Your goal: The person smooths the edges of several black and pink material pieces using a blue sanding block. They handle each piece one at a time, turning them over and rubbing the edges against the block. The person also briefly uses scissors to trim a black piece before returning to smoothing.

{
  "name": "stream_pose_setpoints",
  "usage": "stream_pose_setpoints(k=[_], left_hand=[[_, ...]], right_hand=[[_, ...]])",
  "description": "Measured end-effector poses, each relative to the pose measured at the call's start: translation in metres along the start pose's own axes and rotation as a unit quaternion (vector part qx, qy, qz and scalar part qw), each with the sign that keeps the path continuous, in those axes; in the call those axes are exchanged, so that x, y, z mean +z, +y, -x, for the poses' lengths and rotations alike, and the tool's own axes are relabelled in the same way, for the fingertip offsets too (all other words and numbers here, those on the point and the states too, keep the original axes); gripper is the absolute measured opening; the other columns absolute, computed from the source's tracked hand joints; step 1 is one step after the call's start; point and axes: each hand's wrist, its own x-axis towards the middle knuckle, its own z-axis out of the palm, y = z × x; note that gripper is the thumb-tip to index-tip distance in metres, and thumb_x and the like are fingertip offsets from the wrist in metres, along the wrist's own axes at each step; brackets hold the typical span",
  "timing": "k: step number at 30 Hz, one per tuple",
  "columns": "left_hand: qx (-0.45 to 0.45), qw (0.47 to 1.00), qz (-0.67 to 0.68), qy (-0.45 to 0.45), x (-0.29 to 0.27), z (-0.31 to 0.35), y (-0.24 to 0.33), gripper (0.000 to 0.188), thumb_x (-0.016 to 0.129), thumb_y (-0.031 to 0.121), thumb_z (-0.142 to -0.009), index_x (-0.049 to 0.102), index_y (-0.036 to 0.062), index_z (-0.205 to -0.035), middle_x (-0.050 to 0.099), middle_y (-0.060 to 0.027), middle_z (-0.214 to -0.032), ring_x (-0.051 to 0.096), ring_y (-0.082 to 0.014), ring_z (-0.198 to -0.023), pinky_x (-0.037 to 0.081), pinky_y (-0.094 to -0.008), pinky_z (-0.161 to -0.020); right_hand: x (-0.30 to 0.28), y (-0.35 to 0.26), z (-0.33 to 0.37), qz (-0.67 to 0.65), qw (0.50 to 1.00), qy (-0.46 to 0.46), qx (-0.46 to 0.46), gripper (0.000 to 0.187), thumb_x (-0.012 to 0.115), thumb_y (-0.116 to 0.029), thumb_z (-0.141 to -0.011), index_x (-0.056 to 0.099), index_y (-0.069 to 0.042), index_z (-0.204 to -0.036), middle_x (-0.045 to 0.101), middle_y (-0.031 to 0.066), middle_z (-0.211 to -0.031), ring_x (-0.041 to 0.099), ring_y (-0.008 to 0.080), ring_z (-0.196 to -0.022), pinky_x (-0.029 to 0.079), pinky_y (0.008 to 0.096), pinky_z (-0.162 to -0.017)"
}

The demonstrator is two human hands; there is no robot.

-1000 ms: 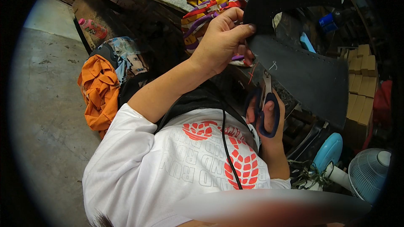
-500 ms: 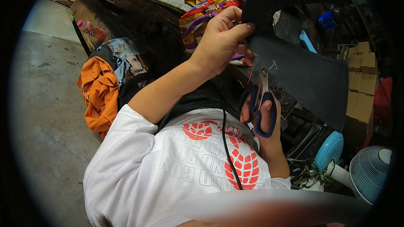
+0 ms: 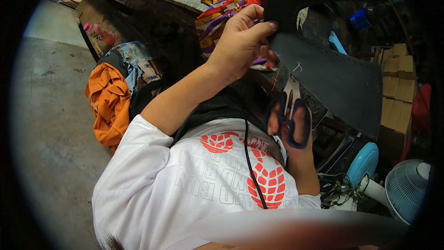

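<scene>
My left hand [image 3: 241,41] is closed, with thumb and fingers pinching the edge of a large black sheet piece [image 3: 340,85]. Its shape is curved, and rows of small holes run along its edges. A pale looped mark or thread shows on its surface near the lower edge. Lower down, my right hand [image 3: 300,127] has its fingers through the dark blue handles of a pair of scissors [image 3: 292,90]. Their metal blades point up toward the sheet's lower edge. I cannot tell whether they touch it. A thin red thread [image 3: 276,78] hangs just left of the blades.
A colourful patterned cloth [image 3: 224,7] lies behind my left hand. Stacked small tan boxes [image 3: 397,76] stand at the right, above a white fan [image 3: 407,187] and a blue round object [image 3: 363,162]. Orange cloth [image 3: 108,97] and a pink bottle [image 3: 99,33] are at the left.
The scissors have moved slightly down and turned a little, with their handles somewhat farther apart. My left hand and the black sheet have shifted slightly left.
</scene>
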Motion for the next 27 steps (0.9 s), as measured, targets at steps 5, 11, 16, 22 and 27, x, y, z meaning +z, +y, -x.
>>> stream_pose_setpoints(k=[5, 11, 16, 22, 27], left_hand=[[-0.007, 1.000, 0.007, -0.002, -0.001, -0.001, -0.001, 0.016, 0.059, 0.006, -0.094, 0.048, 0.0029, -0.105, 0.068, -0.0120, -0.085, 0.066, -0.0188, -0.054, 0.055, -0.0289, -0.043], [-0.005, 1.000, 0.012, -0.005, 0.002, 0.002, 0.000, 0.017, 0.058, 0.008, -0.095, 0.048, 0.0029, -0.108, 0.068, -0.0119, -0.084, 0.066, -0.0173, -0.054, 0.056, -0.0282, -0.044], [0.009, 1.000, 0.004, -0.009, 0.003, 0.000, 0.001, 0.019, 0.057, 0.010, -0.097, 0.049, 0.0030, -0.112, 0.068, -0.0116, -0.085, 0.066, -0.0168, -0.056, 0.058, -0.0278, -0.047], [0.009, 0.999, 0.022, -0.023, 0.001, -0.003, -0.003, 0.028, 0.056, 0.012, -0.098, 0.043, 0.0053, -0.121, 0.066, -0.0105, -0.084, 0.066, -0.0165, -0.057, 0.058, -0.0295, -0.047], [0.010, 0.998, 0.058, -0.032, 0.001, -0.003, -0.004, 0.027, 0.056, 0.011, -0.098, 0.041, 0.0082, -0.121, 0.066, -0.0108, -0.084, 0.065, -0.0157, -0.054, 0.056, -0.0279, -0.043]], right_hand=[[-0.002, 0.002, 0.001, 0.033, 0.999, -0.020, 0.001, 0.067, 0.059, -0.060, -0.090, 0.055, 0.005, -0.108, 0.059, 0.0124, -0.068, 0.061, 0.0178, -0.062, 0.048, 0.0277, -0.061], [0.013, 0.000, 0.000, 0.089, 0.995, 0.037, -0.031, 0.063, 0.065, -0.054, -0.088, 0.054, 0.005, -0.109, 0.059, 0.0087, -0.073, 0.059, 0.0146, -0.059, 0.046, 0.0251, -0.057], [0.013, -0.004, -0.003, 0.183, 0.980, 0.069, -0.037, 0.069, 0.060, -0.064, -0.087, 0.053, 0.003, -0.102, 0.056, 0.0079, -0.065, 0.058, 0.0147, -0.055, 0.046, 0.0248, -0.051], [0.001, -0.003, -0.004, 0.051, 0.998, -0.006, -0.020, 0.059, 0.062, -0.056, -0.091, 0.054, 0.002, -0.103, 0.057, 0.0081, -0.066, 0.057, 0.0130, -0.060, 0.044, 0.0240, -0.057], [0.003, 0.002, -0.004, 0.055, 0.998, -0.008, -0.022, 0.066, 0.057, -0.061, -0.090, 0.054, 0.003, -0.105, 0.056, 0.0082, -0.066, 0.056, 0.0135, -0.058, 0.045, 0.0242, -0.056]])
